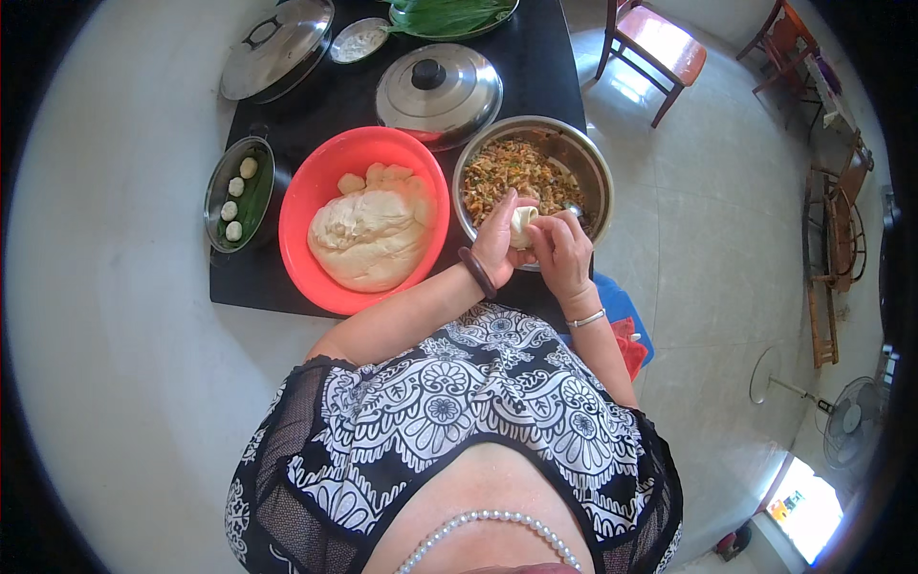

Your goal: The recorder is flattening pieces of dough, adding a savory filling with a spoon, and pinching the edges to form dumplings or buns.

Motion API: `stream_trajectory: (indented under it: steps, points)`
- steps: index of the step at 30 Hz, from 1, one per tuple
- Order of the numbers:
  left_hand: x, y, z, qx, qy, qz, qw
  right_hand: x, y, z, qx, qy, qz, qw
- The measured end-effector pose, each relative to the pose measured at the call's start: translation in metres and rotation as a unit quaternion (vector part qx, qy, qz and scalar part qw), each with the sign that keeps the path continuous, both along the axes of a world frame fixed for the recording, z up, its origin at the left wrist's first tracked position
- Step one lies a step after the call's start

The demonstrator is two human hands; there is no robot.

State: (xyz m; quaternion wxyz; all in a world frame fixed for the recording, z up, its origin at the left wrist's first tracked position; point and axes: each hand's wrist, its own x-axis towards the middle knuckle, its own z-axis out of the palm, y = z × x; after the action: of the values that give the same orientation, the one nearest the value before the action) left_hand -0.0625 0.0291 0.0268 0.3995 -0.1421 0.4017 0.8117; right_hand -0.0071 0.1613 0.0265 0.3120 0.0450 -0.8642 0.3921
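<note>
My left hand (496, 237) cradles a dough wrapper (522, 228), cupped like a small pouch, over the near rim of a steel bowl. My right hand (565, 251) pinches the wrapper's edge from the right. Inside the steel bowl (607, 179) lies a chopped, mixed filling (513, 168), with a spoon (574, 209) partly hidden behind my right fingers. To the left, a red plastic basin (292, 237) holds a large mass of pale dough (366, 240) and several smaller dough lumps (387, 174) along its far side. What the wrapper contains is hard to see.
A lidded-type pot (208, 208) at left holds several round dumplings (236, 187) on a green leaf (252, 201). Beyond are a domed steel lid (459, 93), a covered pan (280, 50), a bowl of white flour-like powder (358, 41) and leaves (452, 14). A blue stool (622, 301) stands right.
</note>
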Motion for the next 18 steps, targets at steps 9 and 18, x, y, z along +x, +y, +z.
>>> stream_trajectory:
  steps: [9, 18]
  points:
    - [-0.002, -0.003, 0.005, 0.015, -0.025, -0.033, 0.999, 0.0, -0.004, 0.006, -0.105, -0.023, -0.052, 0.993]
    - [-0.003, -0.004, -0.009, 0.054, -0.076, 0.032, 0.995, 0.001, -0.002, 0.003, 0.086, 0.036, 0.021, 0.995]
